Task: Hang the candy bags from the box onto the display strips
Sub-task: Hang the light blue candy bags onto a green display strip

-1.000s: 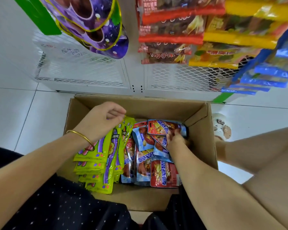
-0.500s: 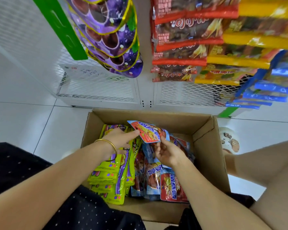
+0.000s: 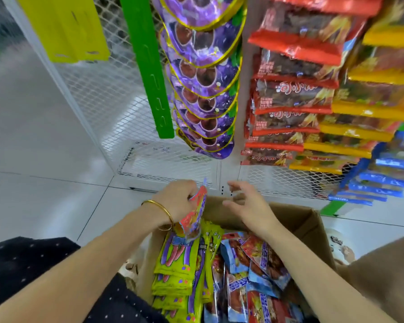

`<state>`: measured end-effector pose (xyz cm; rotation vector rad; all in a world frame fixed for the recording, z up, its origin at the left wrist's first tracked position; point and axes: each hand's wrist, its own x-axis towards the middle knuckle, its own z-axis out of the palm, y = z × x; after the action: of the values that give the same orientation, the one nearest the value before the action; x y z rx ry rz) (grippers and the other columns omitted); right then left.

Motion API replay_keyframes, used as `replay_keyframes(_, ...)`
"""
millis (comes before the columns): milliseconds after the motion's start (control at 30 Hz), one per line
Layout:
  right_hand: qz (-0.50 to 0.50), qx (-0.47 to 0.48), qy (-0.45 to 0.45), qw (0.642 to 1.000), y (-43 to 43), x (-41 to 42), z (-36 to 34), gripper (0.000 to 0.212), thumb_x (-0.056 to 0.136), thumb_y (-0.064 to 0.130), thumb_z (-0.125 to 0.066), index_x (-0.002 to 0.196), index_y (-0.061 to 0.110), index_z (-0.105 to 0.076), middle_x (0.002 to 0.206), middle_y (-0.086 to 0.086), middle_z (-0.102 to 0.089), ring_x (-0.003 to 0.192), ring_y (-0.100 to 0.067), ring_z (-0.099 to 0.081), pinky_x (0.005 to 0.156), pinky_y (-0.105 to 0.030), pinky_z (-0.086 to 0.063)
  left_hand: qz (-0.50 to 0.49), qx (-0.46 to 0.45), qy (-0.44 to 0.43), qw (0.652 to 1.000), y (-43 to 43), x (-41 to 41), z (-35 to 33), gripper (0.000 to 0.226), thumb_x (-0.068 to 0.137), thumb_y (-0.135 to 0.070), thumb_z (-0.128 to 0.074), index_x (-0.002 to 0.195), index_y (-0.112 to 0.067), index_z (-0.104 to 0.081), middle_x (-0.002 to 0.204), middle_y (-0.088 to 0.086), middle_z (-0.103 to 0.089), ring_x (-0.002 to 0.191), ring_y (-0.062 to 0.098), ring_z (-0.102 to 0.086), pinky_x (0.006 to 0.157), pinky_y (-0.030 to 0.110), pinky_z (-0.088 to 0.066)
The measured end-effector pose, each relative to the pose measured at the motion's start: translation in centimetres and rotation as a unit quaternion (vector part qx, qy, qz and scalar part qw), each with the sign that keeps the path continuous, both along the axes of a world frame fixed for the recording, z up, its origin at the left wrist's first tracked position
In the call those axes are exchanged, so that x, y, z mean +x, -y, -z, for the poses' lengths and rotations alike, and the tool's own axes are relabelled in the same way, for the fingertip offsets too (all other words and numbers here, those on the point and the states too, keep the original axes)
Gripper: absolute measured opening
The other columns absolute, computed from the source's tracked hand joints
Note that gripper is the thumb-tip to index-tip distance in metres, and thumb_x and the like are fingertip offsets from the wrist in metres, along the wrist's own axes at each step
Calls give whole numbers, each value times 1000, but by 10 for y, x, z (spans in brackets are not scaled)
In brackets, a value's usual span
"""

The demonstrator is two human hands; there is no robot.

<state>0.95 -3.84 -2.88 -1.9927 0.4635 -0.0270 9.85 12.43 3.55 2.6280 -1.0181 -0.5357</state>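
Your left hand (image 3: 176, 200) grips a red-and-blue candy bag (image 3: 194, 212) edge-on, lifted above the near-left part of the cardboard box (image 3: 306, 220); a gold bangle (image 3: 162, 214) sits on that wrist. Your right hand (image 3: 248, 205) hovers just beside it with fingers loosely spread, holding nothing.

The print on the held bag is too blurred to read. In the box, a stack of yellow-green bags (image 3: 177, 271) with purple and pink artwork lies on the left, and red-and-blue bags (image 3: 257, 264) with blue label panels fill the right; their lettering is not legible.

Above, a bare green display strip (image 3: 149, 66) hangs next to a column of purple bags (image 3: 203, 78) edged in gold. To the right hang red-trimmed bags (image 3: 292, 96) bearing white rounded characters that you cannot make out, then yellow-trimmed bags (image 3: 364, 108) and blue-trimmed bags (image 3: 380, 180). A yellow strip (image 3: 65, 26) hangs at the upper left.

Everything hangs on a white wire-mesh rack (image 3: 98, 89). The box sits on a floor of large white tiles (image 3: 33, 183) with thin dark joints.
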Motion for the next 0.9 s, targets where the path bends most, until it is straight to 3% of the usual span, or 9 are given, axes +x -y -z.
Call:
replay_keyframes(67, -67, -23, 91, 993, -11, 17, -29, 64, 79, 13, -72, 135, 21, -43, 122, 11, -47, 108, -1, -45, 83, 2, -31, 31, 12, 50, 998, -7, 11, -23, 29, 90, -15, -51, 68, -20, -32, 72, -3, -40, 82, 22, -43, 64, 26, -23)
replay_keyframes(133, -113, -33, 147, 982, -20, 33, -53, 61, 76, 11, -74, 130, 23, -48, 120, 12, -51, 104, 6, -44, 84, 5, -26, 54, 1, 78, 995, -13, 24, -45, 18, 89, -15, -53, 79, -17, -38, 82, 2, -48, 88, 23, -48, 72, 30, -29)
replay_keyframes(267, -88, -59, 218, 970, -31, 66, -91, 17, 79, 12, -72, 87, 18, -58, 73, 10, -51, 66, -1, -45, 63, -14, -35, 54, -78, 110, 989, -24, 51, -75, 9, 86, -11, -58, 82, -13, -51, 71, -6, -42, 78, 16, -43, 66, 26, -29)
replay_keyframes(367, -63, -44, 256, 964, -35, 91, -101, 12, 82, 11, -68, 80, 10, -56, 70, 3, -48, 68, -12, -45, 64, -30, -35, -11, -188, 40, 981, -28, 75, -84, 10, 83, -13, -66, 90, -6, -65, 76, -2, -54, 69, 11, -49, 66, 20, -39)
replay_keyframes(467, -22, -29, 271, 962, -41, 108, -100, 12, 84, 9, -65, 82, 11, -53, 70, 7, -48, 70, -13, -44, 63, -26, -35, -167, -331, 24, 928, -26, 105, -85, 23, 84, -17, -66, 103, -4, -61, 93, 4, -61, 83, 17, -59, 69, 22, -47)
replay_keyframes(567, 11, -32, 256, 966, -51, 122, -95, 16, 85, 8, -64, 83, 19, -53, 70, 12, -51, 69, -10, -47, 64, -23, -36, -261, -374, 40, 889, -17, 136, -73, 34, 86, -16, -64, 114, -1, -53, 108, 12, -59, 94, 24, -59, 75, 28, -48)
replay_keyframes(667, 48, -68, 239, 967, -59, 136, -89, 9, 85, 9, -63, 91, 15, -62, 80, 7, -60, 78, -13, -55, 73, -31, -45, -275, -388, 34, 879, -2, 151, -67, 34, 82, -14, -67, 109, 3, -56, 100, 11, -62, 86, 20, -59, 73, 26, -45)
replay_keyframes(767, 67, -93, 225, 967, -63, 144, -86, 13, 87, 10, -61, 99, 11, -66, 98, 0, -67, 90, -14, -58, 82, -29, -45, -274, -378, 58, 882, 7, 155, -67, 24, 80, -16, -70, 94, 0, -60, 82, 7, -59, 74, 20, -55, 63, 26, -39)
replay_keyframes(900, 86, -81, 218, 969, -67, 148, -84, 9, 88, 13, -61, 95, 11, -66, 91, 2, -66, 85, -12, -57, 76, -27, -44, -253, -358, 52, 897, 2, 161, -62, 22, 81, -17, -68, 92, -1, -59, 84, 14, -62, 76, 26, -56, 70, 35, -47)
